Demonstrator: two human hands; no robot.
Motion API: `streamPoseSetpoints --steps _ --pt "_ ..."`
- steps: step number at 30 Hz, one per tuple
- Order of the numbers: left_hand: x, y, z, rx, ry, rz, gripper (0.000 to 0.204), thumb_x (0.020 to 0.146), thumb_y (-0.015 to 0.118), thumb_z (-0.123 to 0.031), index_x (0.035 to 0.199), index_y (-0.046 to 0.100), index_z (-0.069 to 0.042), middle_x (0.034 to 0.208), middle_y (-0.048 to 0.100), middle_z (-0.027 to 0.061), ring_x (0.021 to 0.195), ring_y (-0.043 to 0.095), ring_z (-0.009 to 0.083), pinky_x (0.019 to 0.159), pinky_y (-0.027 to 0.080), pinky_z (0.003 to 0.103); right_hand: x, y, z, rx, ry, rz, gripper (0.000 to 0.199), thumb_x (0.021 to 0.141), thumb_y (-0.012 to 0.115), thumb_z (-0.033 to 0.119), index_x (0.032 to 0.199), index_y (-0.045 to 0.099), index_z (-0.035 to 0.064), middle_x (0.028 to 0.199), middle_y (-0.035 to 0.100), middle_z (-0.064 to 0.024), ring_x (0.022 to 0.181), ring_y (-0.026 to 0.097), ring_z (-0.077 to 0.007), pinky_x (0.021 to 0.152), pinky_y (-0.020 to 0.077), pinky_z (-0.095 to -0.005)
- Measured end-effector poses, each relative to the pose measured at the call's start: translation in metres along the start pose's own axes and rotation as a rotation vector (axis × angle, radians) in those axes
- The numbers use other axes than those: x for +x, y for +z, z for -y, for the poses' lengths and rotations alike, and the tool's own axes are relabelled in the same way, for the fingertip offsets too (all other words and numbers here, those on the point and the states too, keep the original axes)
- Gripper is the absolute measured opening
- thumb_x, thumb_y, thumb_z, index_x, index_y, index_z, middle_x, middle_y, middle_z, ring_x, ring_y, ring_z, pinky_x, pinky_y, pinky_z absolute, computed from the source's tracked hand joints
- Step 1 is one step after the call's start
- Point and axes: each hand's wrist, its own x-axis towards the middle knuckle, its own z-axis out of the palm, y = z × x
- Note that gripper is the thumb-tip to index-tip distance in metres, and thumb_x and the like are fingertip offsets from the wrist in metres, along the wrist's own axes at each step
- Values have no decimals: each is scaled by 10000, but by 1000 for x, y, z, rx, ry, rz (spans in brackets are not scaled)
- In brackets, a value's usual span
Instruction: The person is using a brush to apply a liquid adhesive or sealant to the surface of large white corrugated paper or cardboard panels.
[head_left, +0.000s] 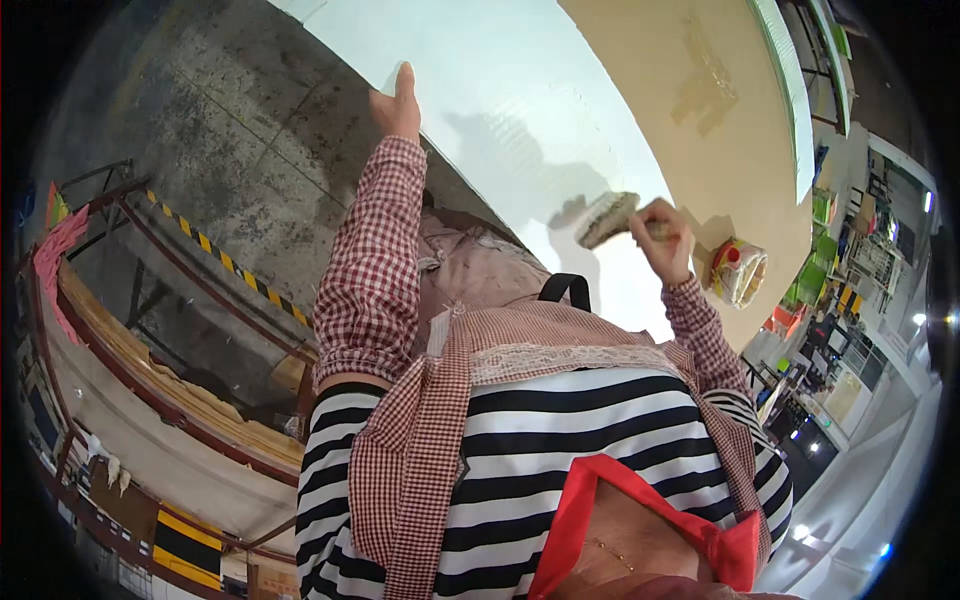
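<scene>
The person stands at a tan tabletop (752,185) partly covered by a large white sheet (505,85). The right hand (664,240) has its grip closed around the handle of a wide brush (608,219), which is over the sheet near its right-hand edge. A shadow shows just beside the bristles, so the brush seems slightly raised, though contact cannot be ruled out. The left hand (396,108) is at the sheet's left edge, thumb extended; its other fingers are largely hidden, so one cannot tell how far open that grip is or whether it has hold of anything.

The work looks partway along. Faint streaks show on the sheet's middle (they may be brush marks or merely the lie of the surface), while much of the rest looks smooth. How much is coated, if any, cannot be told from the white alone. On the tan area beyond, a darker patch (706,88) looks wet or smeared, and most of that area appears bare of it. A small round container (740,272) sits on the tan area, near the right hand, its contents unclear. Judging by the brush in use, some brushing is probably left.
</scene>
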Motion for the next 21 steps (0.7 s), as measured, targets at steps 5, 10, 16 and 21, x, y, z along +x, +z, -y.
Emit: streamPoseSetpoints --steps 5,10,16,21 --pt "4 -2 9 17 132 47 545 855 649 -287 1223 457 66 1186 563 183 1054 566 293 878 451 394 119 45 50 422 -180 -160 114 807 680 73 756 606 4 669 597 -21 596 557 -85 539 447 -217" --pt "-2 7 4 54 132 48 506 856 643 -272 1198 480 64 1166 574 185 1048 571 292 868 457 391 167 60 54 586 -159 -163 115 813 674 76 778 605 -9 705 612 -41 625 585 -101 559 478 -236" --pt "4 -3 16 92 97 -9 550 833 660 -330 1167 494 75 1134 588 193 1015 587 293 845 466 393 57 14 -19 391 59 -63 103 827 625 36 744 584 -9 680 595 -49 626 574 -104 563 476 -238" --pt "-5 8 2 112 47 -22 513 834 660 -332 1115 525 76 1083 609 198 991 595 301 846 462 388 62 -11 -6 450 27 -49 102 836 620 60 759 595 -2 703 603 -53 640 579 -107 579 479 -238"
